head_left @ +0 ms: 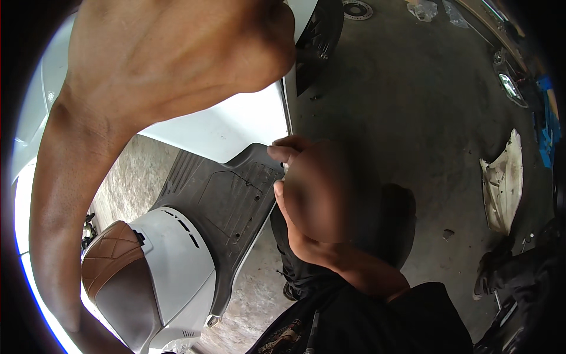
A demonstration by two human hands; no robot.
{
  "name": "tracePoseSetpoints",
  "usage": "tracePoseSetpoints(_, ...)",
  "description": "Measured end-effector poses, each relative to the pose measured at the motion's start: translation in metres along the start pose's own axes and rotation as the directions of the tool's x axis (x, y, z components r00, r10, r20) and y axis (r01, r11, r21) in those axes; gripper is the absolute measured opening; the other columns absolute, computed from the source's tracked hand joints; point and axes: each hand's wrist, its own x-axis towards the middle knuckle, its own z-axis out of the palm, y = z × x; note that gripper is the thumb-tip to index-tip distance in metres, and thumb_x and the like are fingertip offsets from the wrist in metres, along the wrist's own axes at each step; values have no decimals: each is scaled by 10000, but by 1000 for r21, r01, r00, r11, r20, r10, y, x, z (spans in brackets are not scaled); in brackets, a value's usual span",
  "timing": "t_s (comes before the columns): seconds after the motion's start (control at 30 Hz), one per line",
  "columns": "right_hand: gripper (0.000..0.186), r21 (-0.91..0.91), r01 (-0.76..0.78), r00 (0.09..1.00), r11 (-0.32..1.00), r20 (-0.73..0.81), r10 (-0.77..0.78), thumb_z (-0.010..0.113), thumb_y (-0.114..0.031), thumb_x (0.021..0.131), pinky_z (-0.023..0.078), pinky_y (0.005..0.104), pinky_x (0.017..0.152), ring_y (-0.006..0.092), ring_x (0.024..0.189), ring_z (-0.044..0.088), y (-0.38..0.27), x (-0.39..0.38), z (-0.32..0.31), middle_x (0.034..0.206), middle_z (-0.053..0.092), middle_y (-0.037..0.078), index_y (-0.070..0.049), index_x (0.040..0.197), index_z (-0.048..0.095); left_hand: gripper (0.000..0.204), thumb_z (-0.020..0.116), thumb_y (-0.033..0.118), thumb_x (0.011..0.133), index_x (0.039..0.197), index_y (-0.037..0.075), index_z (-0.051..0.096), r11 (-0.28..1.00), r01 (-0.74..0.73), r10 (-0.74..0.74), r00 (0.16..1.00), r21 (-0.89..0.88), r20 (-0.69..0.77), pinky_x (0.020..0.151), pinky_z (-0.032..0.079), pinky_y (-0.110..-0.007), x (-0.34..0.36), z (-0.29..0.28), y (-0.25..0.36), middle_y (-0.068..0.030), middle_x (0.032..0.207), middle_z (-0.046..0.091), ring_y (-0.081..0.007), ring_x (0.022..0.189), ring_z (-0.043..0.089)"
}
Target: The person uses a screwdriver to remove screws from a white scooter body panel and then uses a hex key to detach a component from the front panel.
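Observation:
A white scooter with a light front panel [236, 121] and a dark grey ribbed footboard [221, 192] stands in front of me and to the left. My left hand [183, 53] looms large at the top, over the front panel, its fingers hidden or cut off by the frame edge. At the right-hand edge of the scooter, where panel and footboard meet, my right hand [300, 189] has its fingertips and thumb closed together. Whatever lies between them is too small to name, and the palm is blurred.
Behind the footboard is the scooter's brown seat [112, 262] above its white body [177, 248]. A dark wheel [321, 44] and a round disc [357, 9] are at the top. On the concrete floor at right lie a worn white panel [504, 183] and a lamp-like part [512, 82].

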Motion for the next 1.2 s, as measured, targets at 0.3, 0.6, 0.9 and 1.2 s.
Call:
tracePoseSetpoints(0.3, 388, -47, -154, 986, 987, 54, 157, 567, 21, 980, 495, 408, 1040, 330, 1251, 604, 41, -44, -5, 1373, 568, 204, 21, 1368, 572, 202, 784, 297, 649, 703, 130, 683, 1000, -5, 5, 1000, -18, -30, 626, 494, -323, 2, 1, 2, 10, 837, 658, -162, 772, 636)
tracePoseSetpoints(0.6, 319, 156, -225, 974, 962, 71, 216, 582, 7, 979, 499, 226, 629, 77, 774, 590, 39, -34, -26, 1388, 555, 169, 31, 1293, 633, 200, 773, 288, 639, 692, 127, 668, 999, -16, 14, 999, -29, -47, 612, 480, -325, 3, 2, -1, 10, 823, 644, -162, 756, 622)
tracePoseSetpoints(0.9, 290, -574, -731, 663, 370, -467, 585, 691, -49, 883, 508, 441, 1013, 369, 1165, 625, 213, -69, -41, 1300, 587, 178, -72, 1171, 664, 246, 852, 358, 743, 790, 131, 770, 999, 18, -21, 998, 44, 55, 713, 582, -327, 9, 0, -4, -5, 939, 749, -175, 876, 725)
tracePoseSetpoints(1.2, 507, 12, -688, 716, 726, -149, 682, 722, -387, 972, 504, 453, 1020, 316, 1176, 648, 240, -96, -15, 1275, 633, 149, -49, 1340, 638, 232, 866, 356, 743, 788, 148, 777, 999, 40, -39, 997, -9, 60, 616, 535, -312, 7, -2, -5, 7, 853, 706, -144, 775, 662)
